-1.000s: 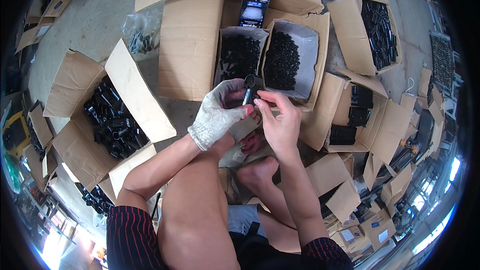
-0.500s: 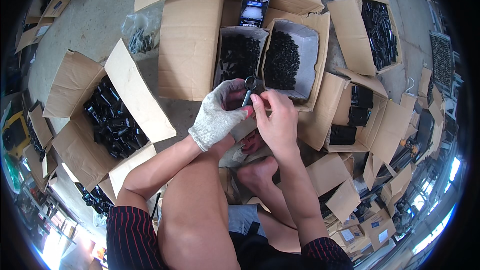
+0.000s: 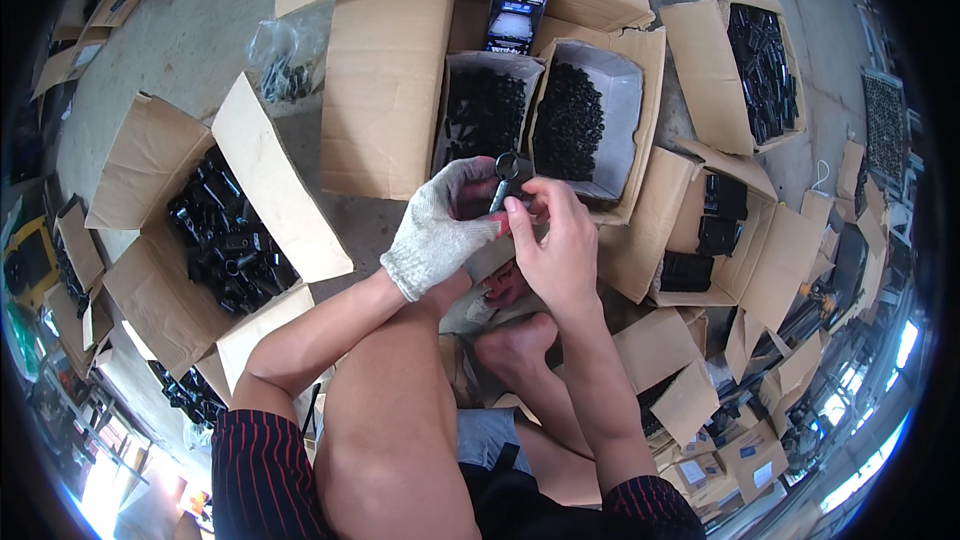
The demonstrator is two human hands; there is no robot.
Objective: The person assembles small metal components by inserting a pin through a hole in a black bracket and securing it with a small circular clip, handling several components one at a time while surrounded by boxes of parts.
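2 hands meet above 2 open cardboard boxes (image 3: pixel 560 120) of black parts: the gloved left hand (image 3: pixel 440 230) pinches a small black ringed part (image 3: pixel 505 180) in its grip, and the bare right hand (image 3: pixel 560 240) presses fingertips on it too. A phone (image 3: pixel 515 15) lies beyond, on cardboard.

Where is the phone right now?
In the head view, the phone lies on cardboard at top centre, just behind the two open boxes of black parts, well beyond both hands.
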